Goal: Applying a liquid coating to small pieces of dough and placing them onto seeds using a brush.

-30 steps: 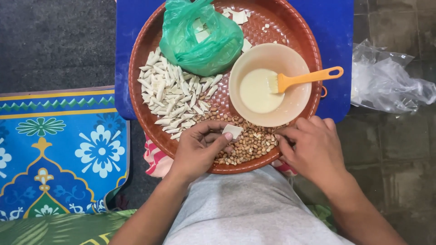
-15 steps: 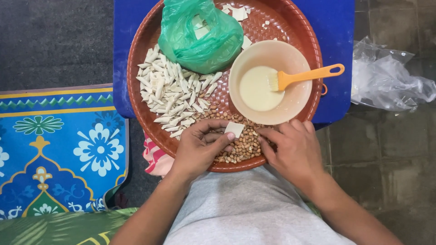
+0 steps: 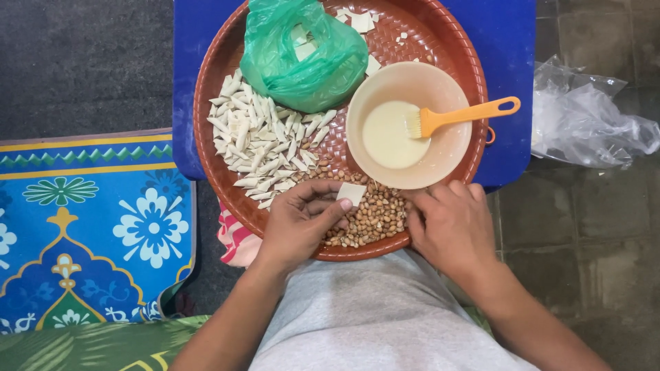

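Pinching the small square white dough wrapper [image 3: 351, 193] flat in the left hand [image 3: 300, 223] over the brown peanut pile [image 3: 368, 213], the right hand [image 3: 450, 227], fingers curled onto nuts, should pick just one.

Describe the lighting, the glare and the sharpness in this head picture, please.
Head view: soft even light, weak shadows; small glare on the green plastic bag and clear bag; left hand, right hand and peanuts look sharp, no blur.
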